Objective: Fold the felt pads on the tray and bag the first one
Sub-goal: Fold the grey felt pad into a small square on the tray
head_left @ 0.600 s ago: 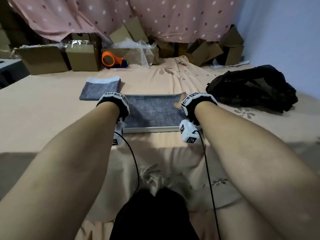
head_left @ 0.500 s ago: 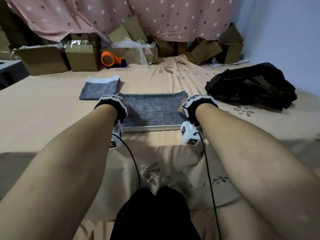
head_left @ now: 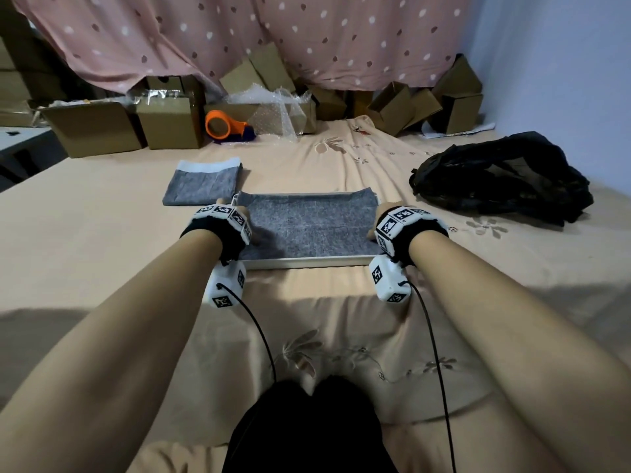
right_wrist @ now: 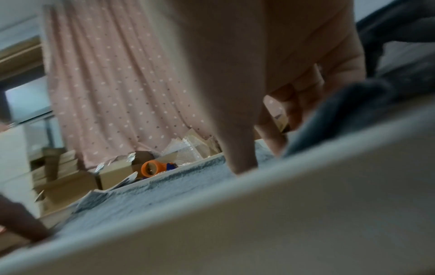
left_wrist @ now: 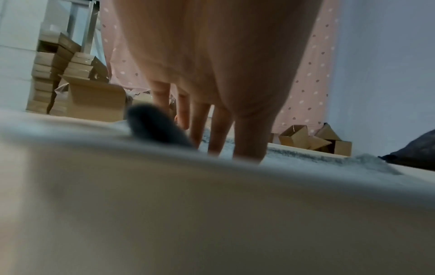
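Observation:
A grey felt pad (head_left: 307, 227) lies spread in the shallow white tray (head_left: 307, 262) on the bed. My left hand (head_left: 253, 233) is at the tray's left end. In the left wrist view its straight fingers (left_wrist: 219, 134) press down on the felt, whose end (left_wrist: 153, 126) curls up beside them. My right hand (head_left: 373, 233) is at the right end. Its thumb (right_wrist: 240, 158) presses the pad, and the other fingers bend next to the raised felt edge (right_wrist: 348, 108). A second grey pad inside a clear bag (head_left: 203, 184) lies beyond the tray's left corner.
A crumpled black bag (head_left: 502, 179) lies to the right of the tray. Along the back stand cardboard boxes (head_left: 167, 121), an orange tape dispenser (head_left: 222, 126) and bubble wrap (head_left: 273, 110) under a pink dotted curtain. Camera cables trail from both wrists.
Both hands have slid outward over the pad, from nearer its middle to the tray's two ends. The pad now shows across its whole width between them.

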Demonstrator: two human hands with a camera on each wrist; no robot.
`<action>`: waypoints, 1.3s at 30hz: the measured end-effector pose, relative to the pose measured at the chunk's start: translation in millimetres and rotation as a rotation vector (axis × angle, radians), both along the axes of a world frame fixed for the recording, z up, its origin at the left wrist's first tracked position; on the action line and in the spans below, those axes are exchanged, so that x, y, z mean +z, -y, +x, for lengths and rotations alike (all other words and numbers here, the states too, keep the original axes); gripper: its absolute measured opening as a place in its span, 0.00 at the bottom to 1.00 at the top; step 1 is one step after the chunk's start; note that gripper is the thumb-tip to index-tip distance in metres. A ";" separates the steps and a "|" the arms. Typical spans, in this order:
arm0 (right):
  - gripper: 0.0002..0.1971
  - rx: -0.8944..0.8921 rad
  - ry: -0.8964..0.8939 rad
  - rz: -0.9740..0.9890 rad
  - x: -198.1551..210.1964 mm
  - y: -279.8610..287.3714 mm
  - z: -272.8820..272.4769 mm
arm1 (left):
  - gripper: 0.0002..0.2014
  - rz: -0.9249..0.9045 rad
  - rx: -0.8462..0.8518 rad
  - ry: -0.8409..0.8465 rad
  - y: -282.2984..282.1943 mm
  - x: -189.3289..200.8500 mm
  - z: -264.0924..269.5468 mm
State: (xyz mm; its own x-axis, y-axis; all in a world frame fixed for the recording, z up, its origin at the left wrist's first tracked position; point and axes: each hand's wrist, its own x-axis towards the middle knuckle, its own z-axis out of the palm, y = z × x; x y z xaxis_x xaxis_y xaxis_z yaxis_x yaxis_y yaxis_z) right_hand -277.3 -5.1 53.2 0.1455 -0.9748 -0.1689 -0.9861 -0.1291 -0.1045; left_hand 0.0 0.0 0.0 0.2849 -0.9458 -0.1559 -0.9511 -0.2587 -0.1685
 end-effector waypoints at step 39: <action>0.17 -0.001 0.015 -0.005 -14.6 3.7 -36.3 | 0.16 0.048 -0.289 -0.235 102.7 72.2 -208.1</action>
State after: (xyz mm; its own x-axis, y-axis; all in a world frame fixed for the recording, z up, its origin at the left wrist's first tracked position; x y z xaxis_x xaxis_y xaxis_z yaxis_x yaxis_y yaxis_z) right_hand -313.6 -8.7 38.7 0.1470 -0.9759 -0.1615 -0.9845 -0.1286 -0.1191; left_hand -208.1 -102.7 72.2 -0.0421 -0.9720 -0.2310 -0.9979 0.0294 0.0580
